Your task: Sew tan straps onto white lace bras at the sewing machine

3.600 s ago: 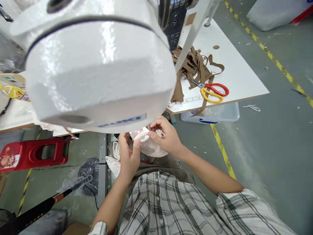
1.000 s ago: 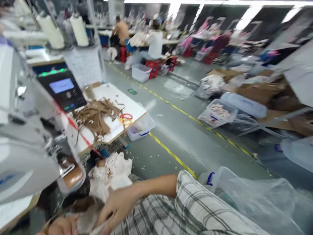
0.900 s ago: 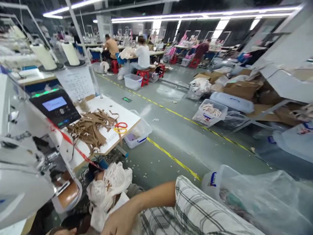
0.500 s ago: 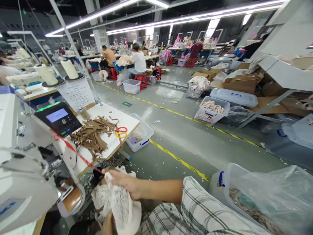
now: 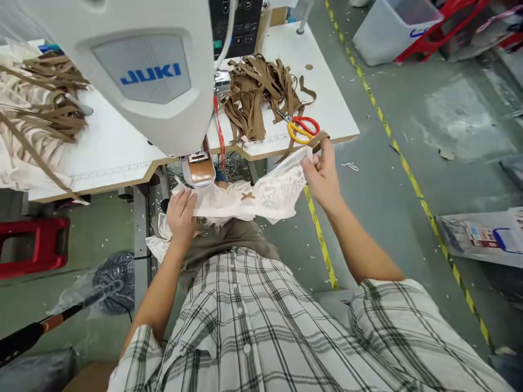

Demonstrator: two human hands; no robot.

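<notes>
A white lace bra (image 5: 278,195) with a small brown bow (image 5: 247,196) at its middle is stretched between my hands above my lap. My left hand (image 5: 182,215) is closed on its left part, just under the sewing machine's (image 5: 151,71) work arm (image 5: 200,170). At the upper corner of the lace cup, my right hand (image 5: 324,177) pinches the edge. A brown strap (image 5: 321,140) shows at the right fingertips, beside the table's front edge. Red-and-yellow-handled scissors (image 5: 303,129) lie close by, next to a heap of brown straps (image 5: 257,92).
More pale pieces with brown straps (image 5: 53,109) are heaped on the white tabletop (image 5: 106,144) at left. A red stool (image 5: 35,245) stands at lower left. Across the yellow floor tape (image 5: 382,117) are a clear bin (image 5: 394,32) and another red stool (image 5: 441,38).
My view has swung from the floor at the right to the machine and my lap. The bra, bunched up before, is now spread between both hands, with a brown strap at my right fingers.
</notes>
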